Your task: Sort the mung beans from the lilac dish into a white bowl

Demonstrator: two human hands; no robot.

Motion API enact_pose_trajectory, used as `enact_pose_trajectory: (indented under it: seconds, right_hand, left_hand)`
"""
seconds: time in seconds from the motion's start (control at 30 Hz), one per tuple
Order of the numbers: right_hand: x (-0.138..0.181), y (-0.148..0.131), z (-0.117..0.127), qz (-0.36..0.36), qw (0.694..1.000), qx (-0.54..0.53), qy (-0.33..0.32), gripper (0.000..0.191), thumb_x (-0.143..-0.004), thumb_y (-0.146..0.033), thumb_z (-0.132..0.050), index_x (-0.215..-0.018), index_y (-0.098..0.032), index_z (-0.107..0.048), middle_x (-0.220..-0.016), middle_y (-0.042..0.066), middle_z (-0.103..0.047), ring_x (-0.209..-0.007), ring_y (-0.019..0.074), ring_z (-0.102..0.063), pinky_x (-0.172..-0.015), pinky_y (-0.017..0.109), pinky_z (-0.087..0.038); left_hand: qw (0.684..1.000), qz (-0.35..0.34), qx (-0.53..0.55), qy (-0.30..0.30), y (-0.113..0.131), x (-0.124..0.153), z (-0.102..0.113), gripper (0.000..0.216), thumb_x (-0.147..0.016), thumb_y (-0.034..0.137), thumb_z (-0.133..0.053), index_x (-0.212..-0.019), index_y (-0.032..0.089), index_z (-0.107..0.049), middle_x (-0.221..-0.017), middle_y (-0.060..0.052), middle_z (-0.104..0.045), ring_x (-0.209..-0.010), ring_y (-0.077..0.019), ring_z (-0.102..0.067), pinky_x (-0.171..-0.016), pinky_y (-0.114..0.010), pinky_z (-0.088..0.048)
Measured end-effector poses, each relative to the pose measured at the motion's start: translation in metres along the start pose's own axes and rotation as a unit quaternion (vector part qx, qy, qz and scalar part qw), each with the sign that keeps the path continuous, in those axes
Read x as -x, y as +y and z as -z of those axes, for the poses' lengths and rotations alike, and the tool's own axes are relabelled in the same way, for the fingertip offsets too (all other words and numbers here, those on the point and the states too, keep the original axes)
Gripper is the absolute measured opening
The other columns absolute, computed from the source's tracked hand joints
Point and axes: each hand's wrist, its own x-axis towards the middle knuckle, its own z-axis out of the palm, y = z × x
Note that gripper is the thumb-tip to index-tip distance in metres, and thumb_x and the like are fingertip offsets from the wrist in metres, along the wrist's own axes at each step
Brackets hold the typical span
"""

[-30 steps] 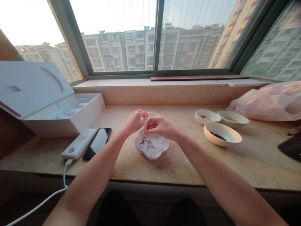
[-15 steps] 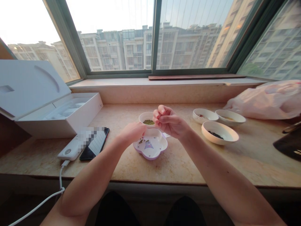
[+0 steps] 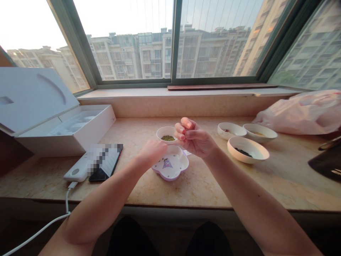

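My left hand is over the left and far part of a flower-shaped white bowl with a lilac rim. Its fingers point down and are hidden behind the back of the hand. Inside the bowl is a purple cartoon print, with a few small dark specks near the hand. Just beyond stands a small white bowl of green beans, which look like mung beans. My right hand is raised in front of that bowl's right edge, fingers curled and thumb against them. Whatever it may hold is hidden.
To the right stand a bowl of dark bits and two more white bowls. A plastic bag lies behind them. On the left are an open white box, a power bank with cable and a phone.
My left hand has shifted slightly right, and the green beans seen beside it in the flower-shaped bowl are now mostly out of sight. My right hand stays nearly in place.
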Motion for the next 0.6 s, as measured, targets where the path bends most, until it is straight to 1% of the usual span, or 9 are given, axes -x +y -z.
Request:
enact_pose_trajectory:
  seconds: [0.17,0.27,0.37,0.43,0.5,0.57,0.6]
  right_hand:
    - [0.0,0.002,0.001,-0.004,1.0,0.016,0.023,0.032,-0.067,-0.009,-0.078,-0.073,-0.022,-0.049,-0.07,-0.007,-0.054,-0.063,0.0055,-0.059,-0.056,0.013,-0.05]
    - [-0.003,0.004,0.006,-0.005,0.997,0.04,0.063,0.03,-0.066,-0.011,-0.078,-0.073,-0.022,-0.051,-0.071,-0.007,-0.055,-0.064,0.0066,-0.06,-0.057,0.015,-0.051]
    - [-0.008,0.006,0.015,0.003,0.99,0.073,0.121,0.028,-0.064,-0.011,-0.079,-0.074,-0.022,-0.056,-0.074,-0.007,-0.06,-0.065,0.007,-0.062,-0.06,0.017,-0.052]
    - [-0.01,0.008,0.023,0.009,0.982,0.105,0.158,0.027,-0.063,-0.012,-0.081,-0.076,-0.022,-0.058,-0.078,-0.006,-0.063,-0.067,0.0077,-0.062,-0.063,0.019,-0.052]
    - [-0.013,0.011,0.032,0.008,0.97,0.157,0.186,0.026,-0.063,-0.015,-0.082,-0.077,-0.021,-0.062,-0.08,-0.004,-0.066,-0.07,0.0091,-0.063,-0.067,0.022,-0.052]
    - [-0.016,0.016,0.042,0.004,0.948,0.239,0.21,0.023,-0.063,-0.018,-0.082,-0.079,-0.019,-0.065,-0.078,-0.003,-0.067,-0.072,0.0108,-0.064,-0.072,0.025,-0.052]
    - [-0.017,0.019,0.046,0.004,0.93,0.292,0.223,0.022,-0.063,-0.019,-0.081,-0.08,-0.018,-0.066,-0.077,-0.002,-0.067,-0.072,0.0117,-0.063,-0.072,0.027,-0.052]
  left_hand:
    - [0.999,-0.02,0.01,0.026,0.002,-0.001,-0.004,0.02,-0.081,0.011,-0.054,-0.081,0.014,-0.073,-0.086,-0.013,-0.073,-0.074,-0.0248,-0.067,-0.065,-0.033,-0.043]
    - [0.999,-0.029,0.012,0.028,0.003,0.001,0.005,0.02,-0.078,0.01,-0.053,-0.081,0.014,-0.073,-0.081,-0.013,-0.071,-0.067,-0.0226,-0.064,-0.061,-0.032,-0.041]
    - [0.997,-0.048,0.037,0.039,0.002,0.004,0.018,0.019,-0.077,0.01,-0.052,-0.079,0.015,-0.07,-0.071,-0.008,-0.067,-0.059,-0.0172,-0.058,-0.056,-0.029,-0.037]
    - [0.993,-0.068,0.076,0.058,-0.001,0.003,0.023,0.015,-0.075,0.01,-0.053,-0.072,0.016,-0.067,-0.066,-0.005,-0.064,-0.057,-0.0141,-0.054,-0.054,-0.027,-0.036]
    - [0.984,-0.09,0.137,0.075,-0.006,0.001,0.023,0.01,-0.071,0.009,-0.057,-0.066,0.016,-0.062,-0.063,-0.002,-0.061,-0.057,-0.0119,-0.052,-0.055,-0.025,-0.036]
    - [0.964,-0.11,0.226,0.09,-0.011,-0.002,0.019,0.01,-0.068,0.006,-0.06,-0.065,0.015,-0.061,-0.065,0.0,-0.062,-0.06,-0.0104,-0.053,-0.057,-0.023,-0.039]
    - [0.949,-0.118,0.277,0.095,-0.014,-0.003,0.017,0.01,-0.067,0.005,-0.06,-0.067,0.015,-0.063,-0.066,0.001,-0.063,-0.061,-0.0099,-0.055,-0.059,-0.022,-0.041]
